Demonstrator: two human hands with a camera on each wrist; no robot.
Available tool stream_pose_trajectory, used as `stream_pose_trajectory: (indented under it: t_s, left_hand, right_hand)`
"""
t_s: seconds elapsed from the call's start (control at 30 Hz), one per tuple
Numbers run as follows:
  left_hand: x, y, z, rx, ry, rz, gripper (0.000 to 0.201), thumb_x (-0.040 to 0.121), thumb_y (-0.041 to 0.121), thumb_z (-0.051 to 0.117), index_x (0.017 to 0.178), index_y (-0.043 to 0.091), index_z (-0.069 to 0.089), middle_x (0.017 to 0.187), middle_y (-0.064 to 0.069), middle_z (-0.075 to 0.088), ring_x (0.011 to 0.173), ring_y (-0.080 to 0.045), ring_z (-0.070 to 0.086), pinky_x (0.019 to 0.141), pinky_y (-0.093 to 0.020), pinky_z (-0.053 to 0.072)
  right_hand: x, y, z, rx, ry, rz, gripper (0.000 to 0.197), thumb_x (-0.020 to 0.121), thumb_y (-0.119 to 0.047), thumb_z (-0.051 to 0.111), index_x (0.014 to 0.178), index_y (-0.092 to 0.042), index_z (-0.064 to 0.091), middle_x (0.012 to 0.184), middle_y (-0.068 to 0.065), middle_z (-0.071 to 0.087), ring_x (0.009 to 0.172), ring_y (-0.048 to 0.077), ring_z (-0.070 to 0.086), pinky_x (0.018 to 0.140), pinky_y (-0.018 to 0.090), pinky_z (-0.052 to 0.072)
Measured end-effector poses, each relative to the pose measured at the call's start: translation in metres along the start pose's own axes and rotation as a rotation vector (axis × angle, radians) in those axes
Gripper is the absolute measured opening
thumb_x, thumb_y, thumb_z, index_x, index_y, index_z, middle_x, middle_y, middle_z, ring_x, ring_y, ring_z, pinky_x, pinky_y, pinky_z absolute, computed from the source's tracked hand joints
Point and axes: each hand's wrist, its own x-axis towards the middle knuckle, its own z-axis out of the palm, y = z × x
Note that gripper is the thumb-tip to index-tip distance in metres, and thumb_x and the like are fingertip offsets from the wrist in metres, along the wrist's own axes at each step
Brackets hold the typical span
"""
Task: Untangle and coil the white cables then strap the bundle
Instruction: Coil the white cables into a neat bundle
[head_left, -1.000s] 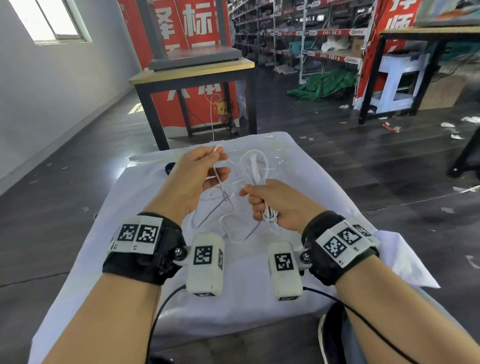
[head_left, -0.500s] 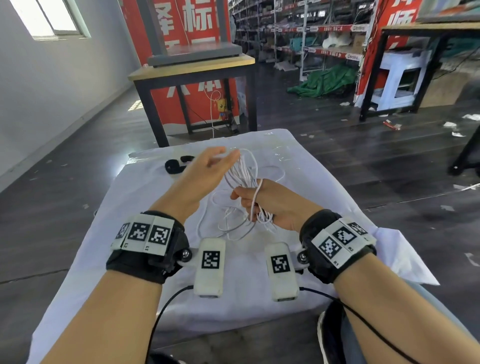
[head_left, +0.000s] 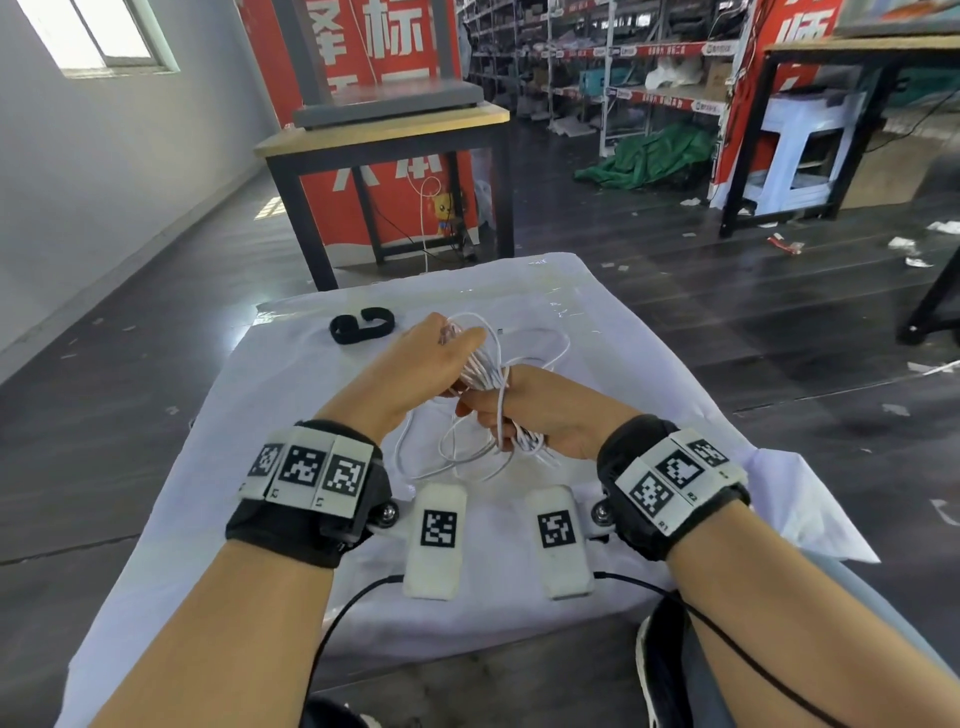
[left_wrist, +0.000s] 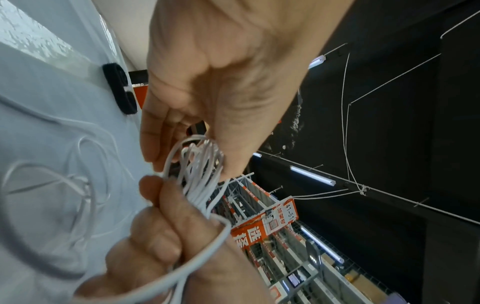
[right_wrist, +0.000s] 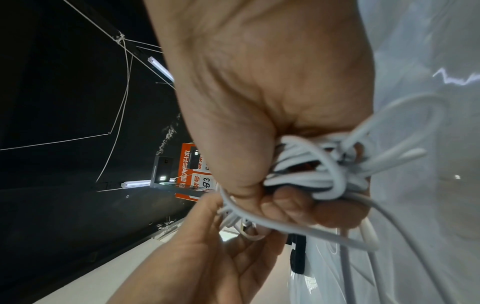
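Note:
Both hands hold the white cable bundle (head_left: 484, 368) above the cloth-covered table (head_left: 291, 415). My right hand (head_left: 483, 410) grips the coiled strands in a fist, seen closely in the right wrist view as the cable bundle (right_wrist: 311, 174) packed against the palm. My left hand (head_left: 457, 340) pinches the top of the loops (left_wrist: 202, 152) between thumb and fingers. Loose cable loops (head_left: 452, 457) hang below the right fist onto the cloth. One strand (left_wrist: 207, 253) wraps over the right hand (left_wrist: 166, 236). A black strap (head_left: 362, 325) lies curled on the cloth beyond the left hand.
A wooden-topped table with black legs (head_left: 384, 135) stands just beyond the cloth-covered table. Red banners, shelving and a green tarp (head_left: 649, 161) fill the back of the room. The floor is dark, with scraps of litter at the right.
My left hand held a strand up, then spread open beside the bundle, and now pinches the loop tops. The right fist has stayed on the coil.

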Motion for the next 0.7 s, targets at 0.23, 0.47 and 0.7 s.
stream_pose_trajectory:
  t_s: [0.23,0.47,0.7]
  left_hand:
    - [0.004,-0.010,-0.022,-0.089,-0.055,0.013,0.017,0.093,0.018,0.060,0.109,0.024,0.060,0.105,-0.006,0.069,0.095,-0.021,0.068,0.089,-0.034,0.056]
    - [0.005,-0.010,-0.022,-0.705,-0.133,0.038,0.036,0.092,-0.011,0.047,0.113,0.013,0.063,0.083,-0.005,0.073,0.075,-0.013,0.070,0.074,-0.024,0.058]
    - [0.002,-0.004,-0.015,-1.050,-0.267,0.064,0.036,0.094,-0.003,0.030,0.115,0.005,0.057,0.066,-0.006,0.049,0.048,-0.011,0.041,0.056,-0.025,0.049]
  right_hand:
    - [0.004,0.001,0.000,0.059,0.027,-0.007,0.018,0.096,-0.020,0.056,0.086,-0.010,0.067,0.069,0.004,0.052,0.057,0.012,0.042,0.050,0.020,0.043]
    - [0.006,-0.002,0.000,0.161,0.021,-0.016,0.012,0.089,-0.016,0.066,0.080,-0.008,0.065,0.058,-0.001,0.052,0.054,0.014,0.039,0.051,0.024,0.040]
    - [0.000,-0.005,-0.001,0.268,-0.102,-0.064,0.007,0.092,-0.013,0.061,0.087,-0.011,0.056,0.056,-0.005,0.048,0.054,0.010,0.042,0.054,0.023,0.043]
